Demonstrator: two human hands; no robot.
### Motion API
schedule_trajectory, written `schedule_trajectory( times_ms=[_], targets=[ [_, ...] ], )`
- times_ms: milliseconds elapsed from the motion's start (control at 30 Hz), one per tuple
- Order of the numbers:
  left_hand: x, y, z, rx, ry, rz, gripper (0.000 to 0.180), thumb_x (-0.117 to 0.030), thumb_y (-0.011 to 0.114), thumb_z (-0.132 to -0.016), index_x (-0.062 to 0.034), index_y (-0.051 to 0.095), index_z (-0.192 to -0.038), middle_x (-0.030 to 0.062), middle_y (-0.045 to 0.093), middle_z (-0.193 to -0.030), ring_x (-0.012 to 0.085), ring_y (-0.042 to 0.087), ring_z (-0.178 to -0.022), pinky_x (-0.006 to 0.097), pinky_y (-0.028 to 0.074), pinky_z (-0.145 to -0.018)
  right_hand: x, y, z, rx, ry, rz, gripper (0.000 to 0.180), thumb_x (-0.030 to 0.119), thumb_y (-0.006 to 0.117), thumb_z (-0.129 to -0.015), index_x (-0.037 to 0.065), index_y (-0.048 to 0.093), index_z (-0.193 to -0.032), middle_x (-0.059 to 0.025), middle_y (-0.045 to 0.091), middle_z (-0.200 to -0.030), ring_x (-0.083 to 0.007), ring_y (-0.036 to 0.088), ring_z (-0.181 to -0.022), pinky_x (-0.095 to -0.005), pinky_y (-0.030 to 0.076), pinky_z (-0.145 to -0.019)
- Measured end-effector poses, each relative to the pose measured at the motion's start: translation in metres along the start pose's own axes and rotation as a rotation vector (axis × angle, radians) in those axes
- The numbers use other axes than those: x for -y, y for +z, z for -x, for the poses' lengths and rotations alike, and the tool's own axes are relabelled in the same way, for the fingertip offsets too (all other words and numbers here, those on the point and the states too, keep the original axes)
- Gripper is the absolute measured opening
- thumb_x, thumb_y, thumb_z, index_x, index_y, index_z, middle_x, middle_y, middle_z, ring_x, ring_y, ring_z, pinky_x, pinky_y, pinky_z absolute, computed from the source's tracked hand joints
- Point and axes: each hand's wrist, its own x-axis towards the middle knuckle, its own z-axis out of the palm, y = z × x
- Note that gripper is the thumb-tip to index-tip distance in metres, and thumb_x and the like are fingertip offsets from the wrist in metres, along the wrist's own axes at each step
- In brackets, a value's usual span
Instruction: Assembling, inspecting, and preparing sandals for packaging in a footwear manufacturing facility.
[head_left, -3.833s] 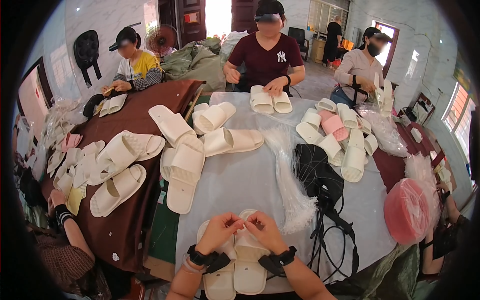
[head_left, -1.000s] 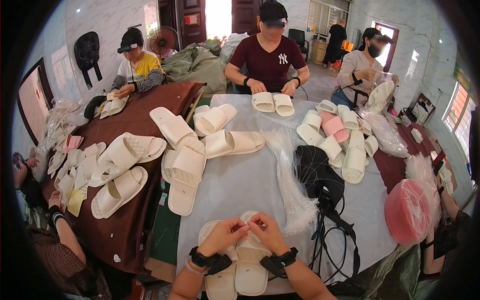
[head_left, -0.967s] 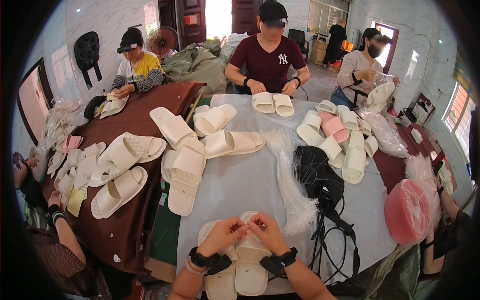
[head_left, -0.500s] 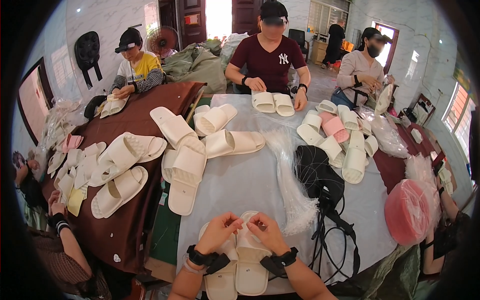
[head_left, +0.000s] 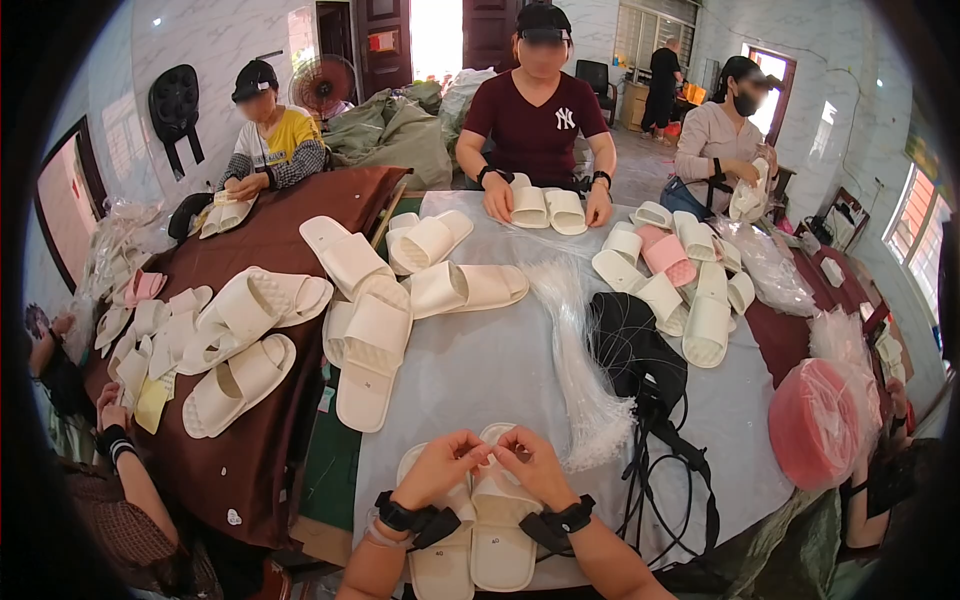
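Observation:
A pair of cream slippers (head_left: 503, 562) lies side by side right in front of me, heels toward me. Above their straps, my left hand (head_left: 440, 468) and my right hand (head_left: 532, 466) meet, fingertips pinched together and nearly touching. Whatever sits between the fingertips is too small to make out. My wrists and dark wrist straps cover part of the slippers. To the right of my right hand, a bundle of clear plastic strands (head_left: 580, 370) fans out across the grey sheet (head_left: 450, 380).
Loose cream slippers (head_left: 370, 345) lie ahead on the left; another pile (head_left: 708, 315) lies right, with a pink one. A black bag with cords (head_left: 645, 350) rests beside the strands. A pink roll (head_left: 820, 425) stands far right. Co-workers sit around, one opposite handling slippers (head_left: 548, 210).
My fingertips have drawn closer together, now almost touching. Across the table, the person opposite has shifted both hands to the sides of their slippers. The pair before me stays put.

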Motion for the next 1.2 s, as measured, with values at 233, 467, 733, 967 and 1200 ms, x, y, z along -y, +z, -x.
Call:
schedule_trajectory(
  times_ms=[233,467,733,967,1200],
  targets=[
    [-0.003,0.001,0.0,-0.024,0.012,-0.08,0.018,-0.017,0.058,-0.086,0.0001,0.056,-0.087,0.0022,0.058,-0.075,0.007,0.052,-0.065,0.02,0.043,-0.061,-0.007,-0.003,0.0,0.03,-0.017,0.042,0.009,0.009,0.059,-0.082,0.001,0.054,-0.084,0.0014,0.051,-0.079,-0.0056,0.046,-0.072,-0.0191,0.041,-0.064],
    [-0.019,0.001,0.004,-0.071,-0.01,-0.132,0.015,-0.015,0.057,-0.086,-0.0004,0.056,-0.089,0.0016,0.058,-0.076,0.0071,0.053,-0.068,0.02,0.043,-0.063,-0.007,-0.001,0.0,-0.029,0.007,-0.007,0.013,0.012,0.062,-0.078,0.002,0.057,-0.084,-0.0033,0.057,-0.077,-0.0121,0.05,-0.07,-0.025,0.041,-0.066],
    [-0.008,-0.002,0.001,-0.093,0.037,-0.043,0.018,-0.017,0.058,-0.086,0.0005,0.056,-0.089,0.0022,0.058,-0.075,0.0077,0.053,-0.065,0.021,0.043,-0.061,-0.006,-0.001,0.0,-0.029,-0.001,0.014,0.013,0.013,0.062,-0.078,0.002,0.057,-0.083,-0.0031,0.056,-0.078,-0.012,0.05,-0.073,-0.0247,0.04,-0.067],
    [-0.004,-0.002,-0.001,-0.084,0.048,0.011,0.018,-0.018,0.058,-0.086,-0.0004,0.056,-0.09,0.0018,0.058,-0.076,0.0074,0.053,-0.066,0.02,0.043,-0.061,-0.007,-0.002,0.0,-0.039,0.001,-0.005,0.013,0.014,0.062,-0.079,0.003,0.057,-0.083,-0.0028,0.057,-0.078,-0.0129,0.05,-0.073,-0.0254,0.039,-0.069],
    [-0.004,-0.001,0.002,-0.016,0.017,-0.062,0.017,-0.018,0.058,-0.086,-0.0003,0.056,-0.088,0.0019,0.058,-0.077,0.0073,0.053,-0.066,0.02,0.043,-0.062,-0.004,-0.001,0.002,-0.025,0.011,-0.006,0.013,0.013,0.062,-0.078,0.002,0.057,-0.082,-0.0025,0.056,-0.077,-0.0121,0.049,-0.072,-0.0247,0.039,-0.066]
  ],
)
